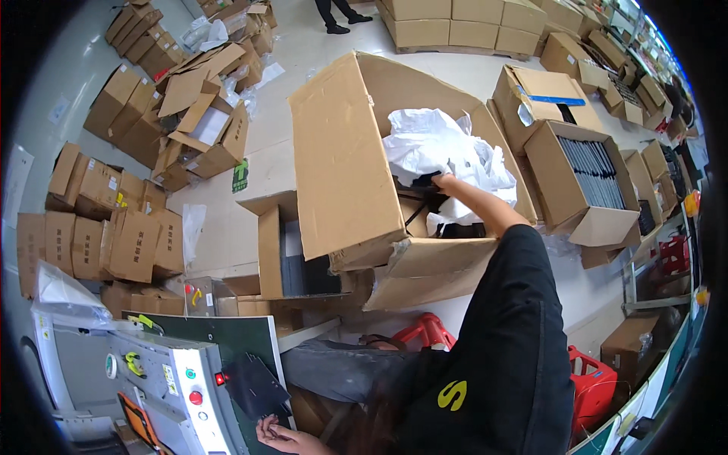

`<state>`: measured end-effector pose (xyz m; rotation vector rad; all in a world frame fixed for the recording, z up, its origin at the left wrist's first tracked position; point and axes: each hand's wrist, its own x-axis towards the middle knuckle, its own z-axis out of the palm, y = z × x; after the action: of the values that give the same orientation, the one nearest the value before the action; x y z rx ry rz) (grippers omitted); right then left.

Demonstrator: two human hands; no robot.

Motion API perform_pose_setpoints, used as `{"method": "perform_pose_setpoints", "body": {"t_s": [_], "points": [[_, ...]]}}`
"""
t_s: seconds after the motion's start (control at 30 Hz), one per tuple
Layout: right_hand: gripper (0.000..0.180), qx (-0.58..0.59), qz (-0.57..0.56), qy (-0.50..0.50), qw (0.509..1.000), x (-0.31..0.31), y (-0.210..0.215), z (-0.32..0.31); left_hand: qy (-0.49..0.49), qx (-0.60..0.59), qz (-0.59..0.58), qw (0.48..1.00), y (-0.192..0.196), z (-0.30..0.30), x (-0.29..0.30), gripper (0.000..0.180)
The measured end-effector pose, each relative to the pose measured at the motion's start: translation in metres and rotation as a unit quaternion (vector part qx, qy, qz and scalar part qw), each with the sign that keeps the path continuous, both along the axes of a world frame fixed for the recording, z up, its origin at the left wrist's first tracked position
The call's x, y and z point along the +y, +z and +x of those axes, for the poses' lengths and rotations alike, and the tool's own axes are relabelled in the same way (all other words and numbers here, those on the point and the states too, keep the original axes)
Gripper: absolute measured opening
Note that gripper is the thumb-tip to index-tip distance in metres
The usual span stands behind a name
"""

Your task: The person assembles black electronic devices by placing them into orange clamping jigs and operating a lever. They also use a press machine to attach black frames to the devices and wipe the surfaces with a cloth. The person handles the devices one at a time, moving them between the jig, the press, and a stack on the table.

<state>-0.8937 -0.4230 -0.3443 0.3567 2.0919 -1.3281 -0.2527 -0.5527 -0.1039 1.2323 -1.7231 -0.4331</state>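
Observation:
My right hand [444, 182] reaches into a large open cardboard box [341, 159]. Its fingers are closed at a dark piece [426, 199], whose kind I cannot make out and which the hand partly hides. Around it in the box lie crumpled white plastic sheeting [425, 140] and more black pieces [459, 230]. Low in the view, my left hand [279, 435] rests with loosely curled fingers, a little apart and holding nothing visible. Just above it, black flat pieces [258, 385] lie on a dark green worktop [243, 334].
A grey machine [174, 371] with a red button borders the worktop. Another carton [550, 171] at right holds a row of dark flat pieces. Stacked cartons [136, 243] stand at left. Red plastic stools [591, 387] are near me. A person's legs [337, 14] show at the far side.

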Motion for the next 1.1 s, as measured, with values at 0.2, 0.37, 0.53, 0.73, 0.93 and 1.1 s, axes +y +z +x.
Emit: {"method": "perform_pose_setpoints", "body": {"t_s": [0.2,0.37,0.53,0.73,0.93,1.1], "points": [[0.021,0.099,-0.102,0.206,0.968,0.041,0.164,0.007,0.013,0.021,-0.027,0.999,0.001,0.023,0.012,0.024],[0.024,0.454,-0.119,0.189,0.862,0.055,0.323,0.105,0.0,0.119,-0.001,0.993,0.008,0.009,0.029,0.028],[0.016,0.725,-0.172,0.227,0.627,0.037,0.396,0.248,-0.172,0.226,0.035,0.958,0.029,-0.036,0.047,0.053],[0.026,0.577,-0.543,0.525,0.311,-0.042,0.346,0.446,-0.299,0.619,0.281,0.669,0.051,-0.054,0.062,0.114],[0.041,0.485,-0.555,0.614,0.282,-0.055,0.315,0.543,-0.252,0.769,0.138,0.57,0.049,0.049,0.063,0.102],[0.043,0.509,-0.51,0.637,0.274,-0.083,0.327,0.56,-0.209,0.692,0.052,0.689,0.073,0.088,0.057,0.105]]}}
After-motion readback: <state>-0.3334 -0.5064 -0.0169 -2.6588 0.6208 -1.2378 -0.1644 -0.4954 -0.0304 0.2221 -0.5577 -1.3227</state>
